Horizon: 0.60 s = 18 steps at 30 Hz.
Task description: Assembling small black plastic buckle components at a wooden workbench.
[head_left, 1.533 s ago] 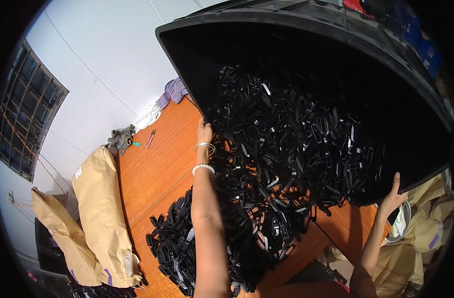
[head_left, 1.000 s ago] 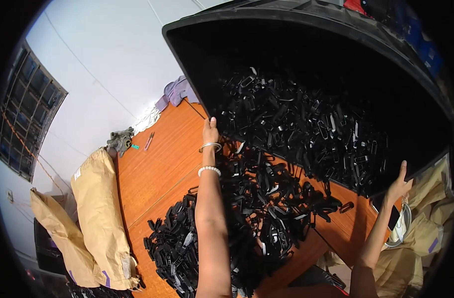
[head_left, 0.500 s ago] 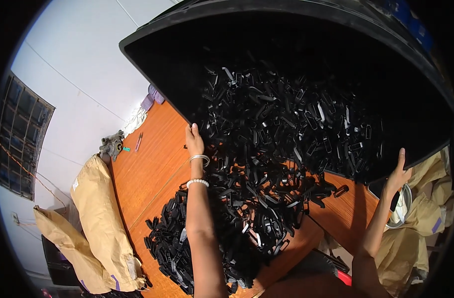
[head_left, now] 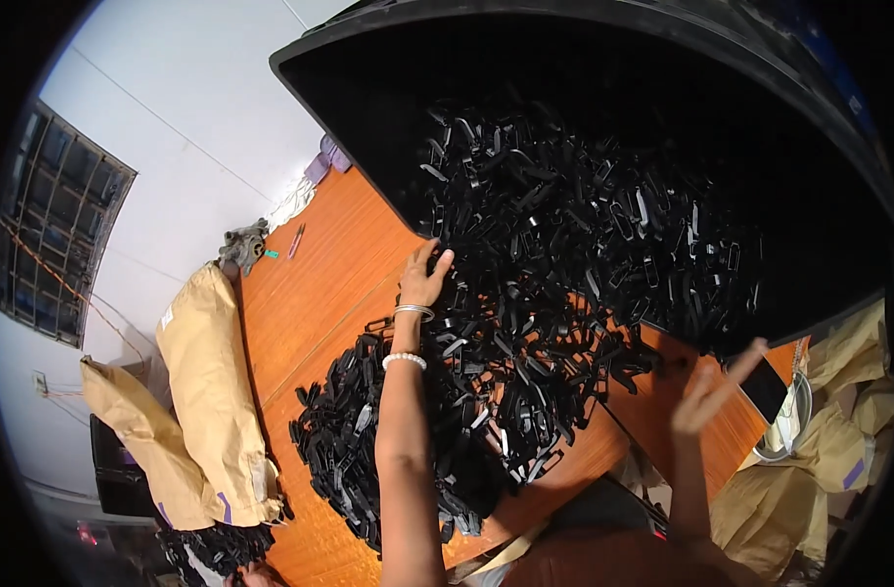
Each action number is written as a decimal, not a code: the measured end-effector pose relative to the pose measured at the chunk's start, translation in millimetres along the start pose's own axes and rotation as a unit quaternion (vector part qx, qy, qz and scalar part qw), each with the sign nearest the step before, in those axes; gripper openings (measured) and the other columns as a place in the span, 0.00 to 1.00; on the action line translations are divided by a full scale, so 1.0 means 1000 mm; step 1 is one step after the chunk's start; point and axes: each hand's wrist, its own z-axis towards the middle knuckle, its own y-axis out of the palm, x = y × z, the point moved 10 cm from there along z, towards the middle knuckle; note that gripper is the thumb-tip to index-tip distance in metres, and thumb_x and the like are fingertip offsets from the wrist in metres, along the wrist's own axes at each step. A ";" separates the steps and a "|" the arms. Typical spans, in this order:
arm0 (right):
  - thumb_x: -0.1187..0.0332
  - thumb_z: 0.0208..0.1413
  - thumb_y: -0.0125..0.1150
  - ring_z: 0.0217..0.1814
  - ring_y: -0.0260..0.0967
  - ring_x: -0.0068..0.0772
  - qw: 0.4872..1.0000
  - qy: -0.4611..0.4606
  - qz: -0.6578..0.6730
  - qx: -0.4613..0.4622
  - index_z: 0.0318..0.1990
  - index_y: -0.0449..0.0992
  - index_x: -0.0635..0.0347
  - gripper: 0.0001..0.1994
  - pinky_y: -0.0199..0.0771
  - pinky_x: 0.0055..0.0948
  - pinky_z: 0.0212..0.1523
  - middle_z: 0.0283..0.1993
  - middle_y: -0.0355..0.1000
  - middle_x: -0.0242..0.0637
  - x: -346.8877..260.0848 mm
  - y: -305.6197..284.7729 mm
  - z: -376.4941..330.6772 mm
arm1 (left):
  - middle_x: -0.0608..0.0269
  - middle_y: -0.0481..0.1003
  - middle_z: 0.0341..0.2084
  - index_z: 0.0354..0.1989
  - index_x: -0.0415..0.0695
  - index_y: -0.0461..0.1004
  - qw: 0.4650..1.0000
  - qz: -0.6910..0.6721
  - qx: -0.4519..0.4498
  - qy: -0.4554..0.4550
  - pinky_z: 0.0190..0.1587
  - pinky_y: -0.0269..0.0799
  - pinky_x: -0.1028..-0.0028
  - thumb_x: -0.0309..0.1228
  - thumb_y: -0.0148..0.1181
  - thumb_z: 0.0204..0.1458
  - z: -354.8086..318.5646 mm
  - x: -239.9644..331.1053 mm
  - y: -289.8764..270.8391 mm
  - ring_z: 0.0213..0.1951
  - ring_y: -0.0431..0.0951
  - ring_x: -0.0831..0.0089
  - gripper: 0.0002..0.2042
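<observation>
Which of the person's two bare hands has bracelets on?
The left hand, near the black plastic bin: silvery bangles and a white beaded bracelet circle that arm by the wrist. The blurred right hand shows none.

The person's bare left hand (head_left: 425, 279), fingers extended, is at the lower edge of a tipped black bin (head_left: 368, 108); small, narrow black pieces (head_left: 540, 205) spread from it onto an orange-brown wooden table (head_left: 320, 269). The blurred right hand (head_left: 703, 403) hovers.
</observation>
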 end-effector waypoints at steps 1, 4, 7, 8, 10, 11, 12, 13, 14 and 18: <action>0.71 0.59 0.39 0.72 0.30 0.52 0.989 -0.013 0.145 0.005 0.66 0.40 0.66 0.28 0.31 0.47 0.67 0.69 0.35 0.52 0.001 0.016 -0.022 | 0.45 0.65 0.52 0.54 0.47 0.67 1.000 -0.002 0.009 0.001 0.57 0.58 0.63 0.57 0.50 0.49 -0.004 0.001 -0.001 0.54 0.64 0.52 0.30; 0.61 0.56 0.47 0.70 0.36 0.57 0.952 0.035 0.005 -0.303 0.63 0.53 0.63 0.28 0.33 0.53 0.65 0.68 0.41 0.54 -0.003 0.083 -0.073 | 0.46 0.64 0.52 0.48 0.45 0.73 1.000 -0.001 0.014 -0.008 0.58 0.57 0.64 0.58 0.54 0.46 -0.021 0.002 0.000 0.54 0.64 0.51 0.30; 0.57 0.56 0.49 0.69 0.39 0.55 0.946 0.007 -0.034 -0.321 0.63 0.55 0.55 0.28 0.32 0.54 0.65 0.67 0.44 0.48 -0.014 0.101 -0.078 | 0.44 0.64 0.53 0.47 0.42 0.73 0.999 0.053 0.000 -0.004 0.58 0.57 0.64 0.58 0.55 0.45 -0.033 0.025 0.005 0.55 0.64 0.51 0.31; 0.58 0.55 0.51 0.68 0.40 0.57 0.948 0.006 -0.036 -0.317 0.63 0.55 0.54 0.28 0.34 0.55 0.64 0.67 0.45 0.48 -0.017 0.107 -0.079 | 0.43 0.64 0.53 0.47 0.39 0.72 0.997 0.073 0.005 -0.003 0.57 0.59 0.65 0.56 0.56 0.45 -0.035 0.029 0.003 0.55 0.64 0.52 0.31; 0.58 0.56 0.51 0.67 0.42 0.56 0.953 0.001 -0.037 -0.302 0.62 0.57 0.55 0.27 0.35 0.55 0.64 0.66 0.48 0.48 -0.021 0.115 -0.083 | 0.42 0.63 0.53 0.48 0.42 0.73 0.997 0.075 0.022 -0.008 0.57 0.59 0.64 0.56 0.56 0.45 -0.044 0.030 -0.007 0.55 0.63 0.50 0.31; 0.58 0.56 0.50 0.66 0.43 0.55 0.960 -0.005 -0.040 -0.276 0.61 0.59 0.55 0.26 0.36 0.54 0.64 0.65 0.50 0.47 -0.019 0.115 -0.081 | 0.40 0.61 0.55 0.48 0.43 0.72 0.997 0.082 -0.006 -0.010 0.58 0.58 0.63 0.56 0.55 0.46 -0.048 0.033 -0.006 0.57 0.62 0.48 0.29; 0.58 0.56 0.50 0.66 0.43 0.55 0.958 -0.009 -0.039 -0.285 0.61 0.59 0.55 0.26 0.36 0.54 0.64 0.65 0.50 0.47 -0.017 0.119 -0.082 | 0.40 0.61 0.55 0.48 0.43 0.72 0.997 0.079 -0.005 -0.019 0.58 0.58 0.63 0.56 0.55 0.46 -0.054 0.037 -0.011 0.57 0.62 0.48 0.29; 0.58 0.56 0.50 0.66 0.44 0.54 0.961 -0.024 -0.047 -0.272 0.60 0.61 0.55 0.24 0.38 0.54 0.63 0.63 0.53 0.46 -0.019 0.118 -0.082 | 0.40 0.60 0.56 0.48 0.45 0.73 0.998 0.063 -0.015 0.001 0.59 0.57 0.62 0.57 0.54 0.46 -0.061 0.042 -0.012 0.57 0.61 0.48 0.29; 0.58 0.57 0.50 0.66 0.45 0.54 0.964 -0.039 -0.055 -0.257 0.58 0.63 0.55 0.23 0.40 0.53 0.62 0.62 0.56 0.45 -0.021 0.117 -0.083 | 0.41 0.59 0.56 0.48 0.47 0.73 0.998 0.047 -0.023 0.021 0.59 0.55 0.61 0.57 0.54 0.46 -0.069 0.049 -0.015 0.58 0.60 0.48 0.29; 0.56 0.60 0.44 0.67 0.43 0.46 0.953 -0.037 -0.059 -0.294 0.58 0.64 0.54 0.21 0.38 0.47 0.64 0.63 0.57 0.38 -0.015 0.119 -0.093 | 0.36 0.56 0.57 0.48 0.47 0.73 0.992 0.090 -0.066 0.053 0.59 0.56 0.61 0.56 0.56 0.45 -0.108 0.068 -0.024 0.60 0.56 0.47 0.28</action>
